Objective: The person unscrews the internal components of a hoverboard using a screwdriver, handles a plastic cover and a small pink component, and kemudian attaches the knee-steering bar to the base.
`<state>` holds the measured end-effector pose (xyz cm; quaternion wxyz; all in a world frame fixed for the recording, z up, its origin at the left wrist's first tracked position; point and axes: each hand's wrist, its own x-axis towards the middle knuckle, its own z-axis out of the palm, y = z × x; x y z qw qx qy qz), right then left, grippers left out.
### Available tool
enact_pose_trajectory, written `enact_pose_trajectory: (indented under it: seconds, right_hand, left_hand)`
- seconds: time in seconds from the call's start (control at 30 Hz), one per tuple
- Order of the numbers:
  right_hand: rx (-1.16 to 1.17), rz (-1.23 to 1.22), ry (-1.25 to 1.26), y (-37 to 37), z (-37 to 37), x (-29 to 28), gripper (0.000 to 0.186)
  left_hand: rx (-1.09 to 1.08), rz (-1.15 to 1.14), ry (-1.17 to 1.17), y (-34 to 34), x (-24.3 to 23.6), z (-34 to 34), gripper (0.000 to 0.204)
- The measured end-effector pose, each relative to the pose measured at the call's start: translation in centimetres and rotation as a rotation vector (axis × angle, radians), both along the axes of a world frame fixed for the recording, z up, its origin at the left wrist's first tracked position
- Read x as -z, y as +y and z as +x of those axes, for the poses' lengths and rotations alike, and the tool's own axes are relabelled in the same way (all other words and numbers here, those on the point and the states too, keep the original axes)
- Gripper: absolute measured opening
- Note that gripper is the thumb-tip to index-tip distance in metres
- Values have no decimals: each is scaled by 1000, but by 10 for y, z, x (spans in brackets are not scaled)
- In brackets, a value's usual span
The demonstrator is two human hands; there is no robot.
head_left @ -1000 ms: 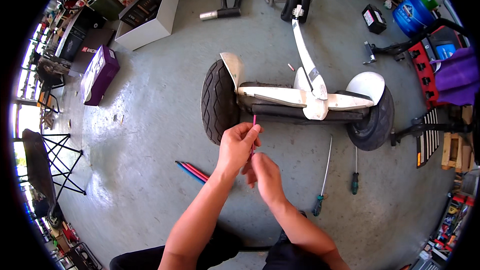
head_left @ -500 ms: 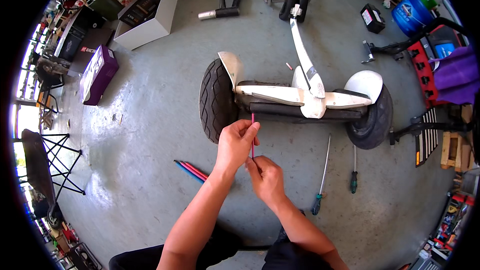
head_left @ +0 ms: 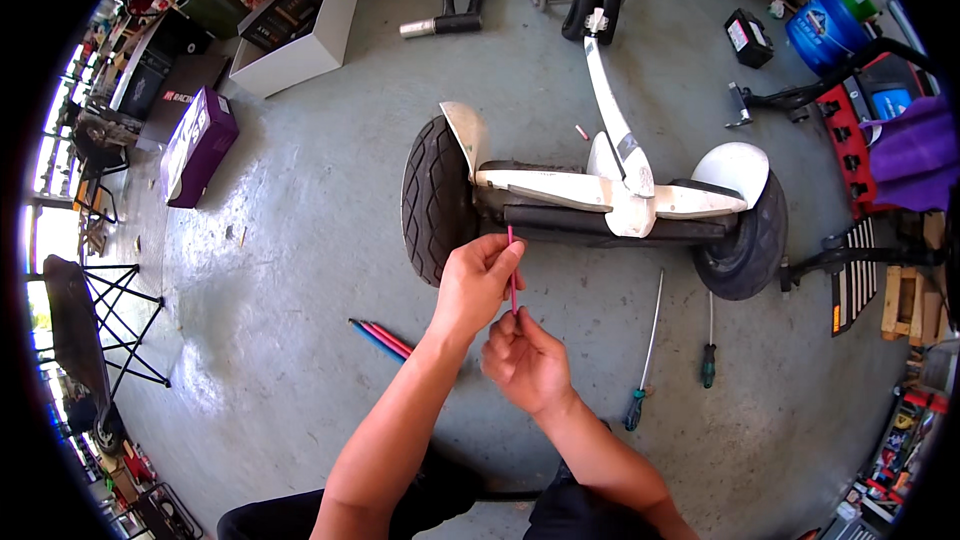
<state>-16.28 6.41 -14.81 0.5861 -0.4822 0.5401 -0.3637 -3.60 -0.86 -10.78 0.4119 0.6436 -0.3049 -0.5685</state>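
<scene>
Between my two hands runs a thin pink stick, upright in the picture in front of a white two-wheeled balance scooter. My left hand is closed, its thumb and fingers pinching the stick near its far end. Nearer to me, my right hand has its thumb and fingertips curled together at the stick's near end, palm turned partly up. The stick's far tip lies just before the scooter's dark body; I cannot tell whether they touch. Pink and blue sticks lie on the floor, partly behind my left forearm.
Two green-handled screwdrivers lie right of my hands. A purple box and white carton stand at left. A folding stool is at the left edge. At far right are a blue bucket and a black battery.
My right hand has rolled over at the stick's near end, turning its palm upward. My left hand keeps its pinch. The whole view has shifted slightly.
</scene>
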Motion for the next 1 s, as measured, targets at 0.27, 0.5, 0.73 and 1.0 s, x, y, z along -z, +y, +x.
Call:
enact_pose_trajectory:
  seconds: [0.27,0.5,0.73,1.0]
  right_hand:
    - [-167,-263,346,-17,-11,-19,35]
    - [0,421,-461,-17,0,-26,34]
    - [-164,-579,594,-21,-7,-43,24]
    - [-84,163,-258,-14,-7,-32,26]
  left_hand:
    - [13,-42,-190,7,8,2,24]
    - [32,-41,-250,4,5,-1,24]
    - [20,-36,-257,5,6,4,27]
    - [8,-37,-159,2,3,1,26]
